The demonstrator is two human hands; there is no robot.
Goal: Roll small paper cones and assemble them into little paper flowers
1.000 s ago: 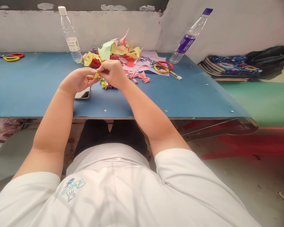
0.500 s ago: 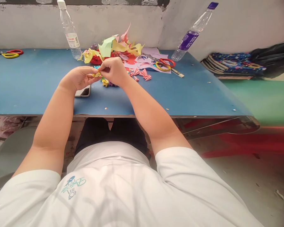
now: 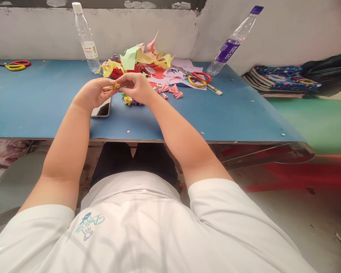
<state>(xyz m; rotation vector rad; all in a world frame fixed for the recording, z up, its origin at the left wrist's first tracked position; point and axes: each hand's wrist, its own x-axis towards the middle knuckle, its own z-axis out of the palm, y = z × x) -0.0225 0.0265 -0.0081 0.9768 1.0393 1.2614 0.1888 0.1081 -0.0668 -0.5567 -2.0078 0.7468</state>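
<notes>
Over the blue table, my left hand (image 3: 91, 93) pinches a small yellow folded-paper piece (image 3: 114, 86) between its fingertips. My right hand (image 3: 138, 88) meets it from the other side, its thumb and forefinger closed at the paper's right edge. Part of the paper is hidden by the fingers. Just below my right hand lie a yellow paper flower (image 3: 127, 101) and small purple and green pieces, partly covered. Pink folded-paper pieces (image 3: 175, 91) lie to the right. A phone (image 3: 102, 110) rests under my left hand.
Crumpled coloured paper (image 3: 130, 57) is heaped behind my hands. Red-and-yellow scissors (image 3: 199, 79) lie on purple paper sheets beside a brush-like stick (image 3: 215, 89). A white-capped bottle (image 3: 86, 43) and a purple-labelled bottle (image 3: 230, 47) stand near the wall. More scissors (image 3: 17, 65) lie far left.
The fingers of my right hand have shifted and spread slightly around the yellow paper, which has turned a little. The view has moved slightly; the other things stay in place.
</notes>
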